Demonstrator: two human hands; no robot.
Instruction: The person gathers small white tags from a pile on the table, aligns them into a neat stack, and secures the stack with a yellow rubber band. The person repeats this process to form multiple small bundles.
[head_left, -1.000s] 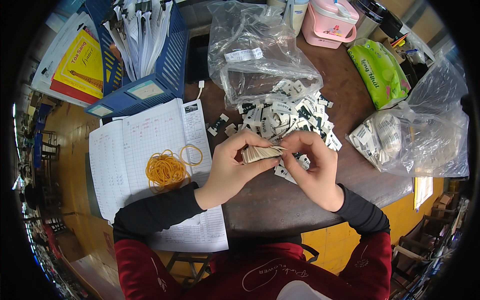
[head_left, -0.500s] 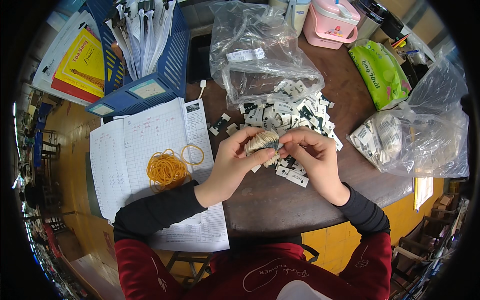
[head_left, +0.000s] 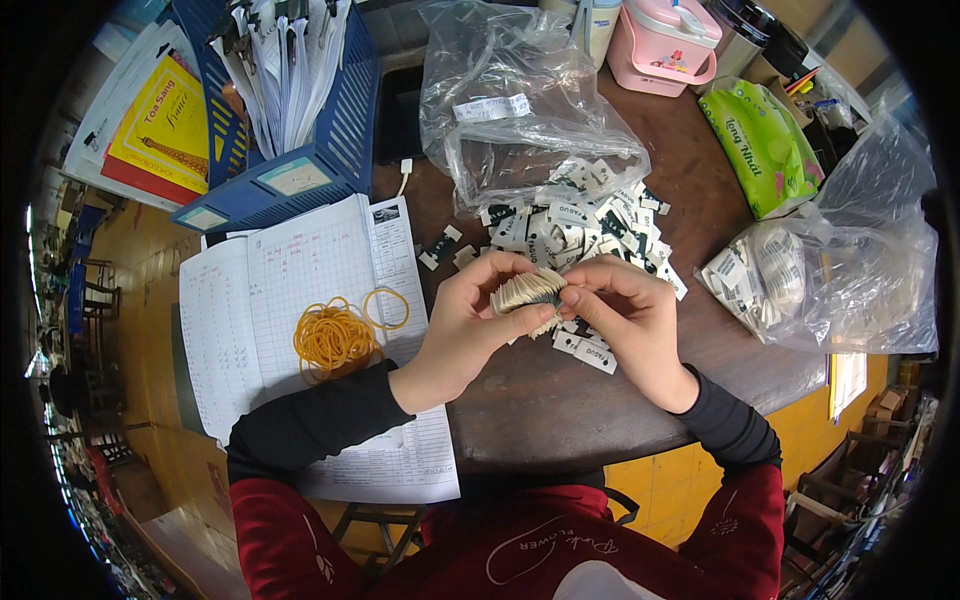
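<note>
Brown table [head_left: 570,415] up close, and a fat bunch of labels [head_left: 524,292] that could burst apart.
Left hand [head_left: 448,335] hugs the bunch, and the right hand [head_left: 635,318] pinches its right end, with the bunch fanned out between them above the table. If the left hand gets loose, or the right hand tugs too hard, labels could slip out and get mixed into the messy pile [head_left: 575,217] just behind. Farther back, the floppy see-through bag [head_left: 540,145] touches the pile and could hide some.
</note>
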